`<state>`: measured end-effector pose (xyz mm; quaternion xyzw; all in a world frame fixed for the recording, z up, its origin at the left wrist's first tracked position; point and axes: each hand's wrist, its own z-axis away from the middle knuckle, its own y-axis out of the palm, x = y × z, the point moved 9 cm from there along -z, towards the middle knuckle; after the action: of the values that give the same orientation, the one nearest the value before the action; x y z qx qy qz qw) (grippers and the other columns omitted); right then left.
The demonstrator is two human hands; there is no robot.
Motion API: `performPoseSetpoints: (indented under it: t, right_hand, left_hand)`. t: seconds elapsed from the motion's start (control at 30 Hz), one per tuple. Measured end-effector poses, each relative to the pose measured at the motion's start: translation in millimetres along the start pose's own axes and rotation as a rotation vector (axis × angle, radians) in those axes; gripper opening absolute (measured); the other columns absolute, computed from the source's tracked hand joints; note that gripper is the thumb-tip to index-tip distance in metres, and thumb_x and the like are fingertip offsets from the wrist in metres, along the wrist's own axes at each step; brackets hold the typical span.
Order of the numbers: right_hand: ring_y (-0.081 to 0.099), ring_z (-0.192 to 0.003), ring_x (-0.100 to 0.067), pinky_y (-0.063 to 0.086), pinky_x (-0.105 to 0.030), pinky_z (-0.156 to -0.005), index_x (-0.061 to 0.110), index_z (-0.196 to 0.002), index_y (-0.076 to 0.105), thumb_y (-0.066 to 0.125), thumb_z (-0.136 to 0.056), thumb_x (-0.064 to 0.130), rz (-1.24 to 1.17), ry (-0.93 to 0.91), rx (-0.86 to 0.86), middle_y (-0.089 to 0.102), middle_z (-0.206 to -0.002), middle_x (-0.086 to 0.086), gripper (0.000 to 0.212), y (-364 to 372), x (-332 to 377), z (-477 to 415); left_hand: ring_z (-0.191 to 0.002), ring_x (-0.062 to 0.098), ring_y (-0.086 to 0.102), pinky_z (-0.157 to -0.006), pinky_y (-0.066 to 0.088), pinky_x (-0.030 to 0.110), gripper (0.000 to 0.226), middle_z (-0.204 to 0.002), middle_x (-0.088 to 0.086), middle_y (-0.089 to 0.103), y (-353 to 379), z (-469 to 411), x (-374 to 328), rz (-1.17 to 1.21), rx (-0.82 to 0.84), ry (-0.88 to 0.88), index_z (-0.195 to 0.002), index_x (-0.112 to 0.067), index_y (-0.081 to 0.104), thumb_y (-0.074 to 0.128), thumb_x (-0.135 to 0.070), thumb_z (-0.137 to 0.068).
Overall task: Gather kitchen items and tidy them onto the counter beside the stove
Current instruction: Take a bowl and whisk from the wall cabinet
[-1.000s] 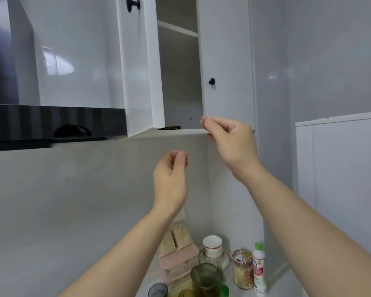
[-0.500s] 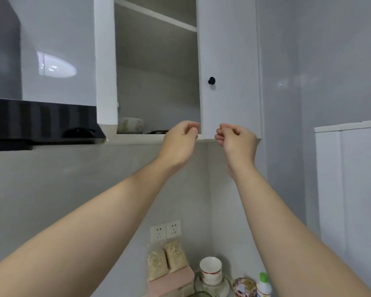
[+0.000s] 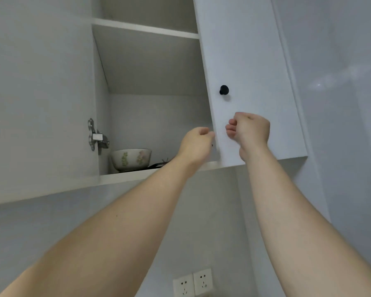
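Left hand (image 3: 196, 140) curled, empty, at closed door (image 3: 244, 61) edge; right hand (image 3: 250, 129) fisted, empty, below black knob (image 3: 224, 90). Floral bowl (image 3: 131, 159) on my cabinet's bottom shelf (image 3: 126, 174).

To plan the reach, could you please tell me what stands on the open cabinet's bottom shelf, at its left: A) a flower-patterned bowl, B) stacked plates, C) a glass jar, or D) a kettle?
A: a white bowl with green and pink flowers stands on the bottom shelf beside the hinge.
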<state>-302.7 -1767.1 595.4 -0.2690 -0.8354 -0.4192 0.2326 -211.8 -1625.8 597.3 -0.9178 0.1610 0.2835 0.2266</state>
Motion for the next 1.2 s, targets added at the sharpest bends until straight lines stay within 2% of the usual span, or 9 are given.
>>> performPoseSetpoints:
  t: [0.13,0.23,0.3,0.5,0.6,0.7,0.9,1.03,1.2]
  right_hand:
    - [0.063,-0.057,-0.025,0.061,-0.036,-0.065,0.000,-0.090,0.066,0.052,-0.088,0.001,-0.084,0.014,0.076,0.062,-0.076,-0.013,0.014,24.9,10.7,-25.3]
    - [0.067,-0.059,-0.026,0.060,-0.035,-0.066,-0.002,-0.099,0.063,0.053,-0.092,0.003,-0.147,0.013,0.197,0.062,-0.079,-0.015,0.013,50.6,25.7,-30.0]
    - [0.072,-0.062,-0.026,0.061,-0.032,-0.064,-0.003,-0.105,0.059,0.052,-0.094,0.003,-0.205,0.032,0.256,0.062,-0.083,-0.015,0.015,65.4,31.2,-31.8]
    - [0.070,-0.065,-0.019,0.055,-0.025,-0.056,0.001,-0.092,0.058,0.050,-0.096,0.003,-0.258,0.132,0.280,0.065,-0.080,-0.010,0.009,74.1,34.4,-31.2]
    - [0.068,-0.060,-0.013,0.048,-0.021,-0.051,0.005,-0.092,0.061,0.053,-0.093,0.006,-0.194,0.113,0.252,0.066,-0.074,-0.005,0.008,61.0,49.6,-25.8]
    - [0.068,-0.059,-0.013,0.047,-0.020,-0.050,0.005,-0.094,0.062,0.057,-0.092,0.008,-0.226,0.079,0.270,0.067,-0.073,-0.004,0.006,46.9,64.8,-16.3]
    - [0.072,-0.071,-0.025,0.057,-0.029,-0.065,0.002,-0.100,0.065,0.061,-0.090,0.007,-0.375,0.036,0.147,0.074,-0.082,-0.013,0.011,-19.7,43.1,10.9]
    - [0.070,-0.073,-0.017,0.056,-0.023,-0.070,-0.003,-0.103,0.070,0.056,-0.086,-0.005,-0.196,-0.113,-0.139,0.073,-0.083,-0.013,0.022,-83.5,1.2,29.6]
    - [0.065,-0.109,-0.006,0.047,-0.018,-0.100,0.003,-0.123,0.066,0.033,-0.074,-0.021,0.239,-0.314,-0.151,0.068,-0.121,-0.007,0.064,-113.7,-28.9,56.2]
  left_hand:
    - [-0.088,0.018,0.065,-0.088,0.050,0.033,0.019,-0.084,-0.004,0.063,9.6,-22.6,25.8,0.157,-0.010,-0.067,-0.085,-0.018,0.065,0.050,-0.017,-0.097]
    - [-0.074,0.006,0.068,-0.061,0.048,0.016,0.030,-0.074,-0.015,0.069,22.3,-24.4,25.2,0.117,0.105,-0.061,-0.077,-0.023,0.064,0.046,-0.016,-0.099]
    - [-0.067,0.008,0.063,-0.057,0.044,0.016,0.034,-0.066,-0.014,0.063,26.5,-24.5,25.0,0.072,0.133,-0.062,-0.068,-0.020,0.058,0.046,-0.016,-0.099]
    - [-0.069,0.013,0.061,-0.059,0.044,0.012,0.024,-0.076,-0.003,0.066,27.1,-16.8,19.2,0.117,0.156,-0.024,-0.087,-0.007,0.070,0.047,-0.003,-0.095]
    - [-0.075,0.009,0.065,-0.077,0.048,0.015,0.029,-0.093,0.001,0.071,33.4,-5.2,6.7,0.143,0.227,-0.001,-0.111,-0.005,0.071,0.048,-0.001,-0.095]
    - [-0.104,0.022,0.069,-0.101,0.050,0.031,0.029,-0.114,0.007,0.072,34.2,0.4,-6.7,0.243,0.253,-0.040,-0.121,-0.006,0.068,0.048,-0.010,-0.100]
    - [-0.109,0.029,0.069,-0.092,0.058,0.035,0.030,-0.116,0.014,0.072,39.5,12.8,-22.1,0.454,0.260,-0.079,-0.113,-0.003,0.068,0.041,-0.002,-0.100]
    - [-0.097,0.031,0.073,-0.083,0.061,0.037,0.024,-0.117,0.027,0.068,41.8,15.7,-28.9,0.411,0.225,-0.049,-0.105,-0.004,0.063,0.042,0.000,-0.093]
    - [-0.101,0.034,0.071,-0.088,0.058,0.045,0.031,-0.116,0.023,0.069,44.9,17.6,-26.3,0.405,0.195,-0.051,-0.114,0.012,0.064,0.043,0.004,-0.093]
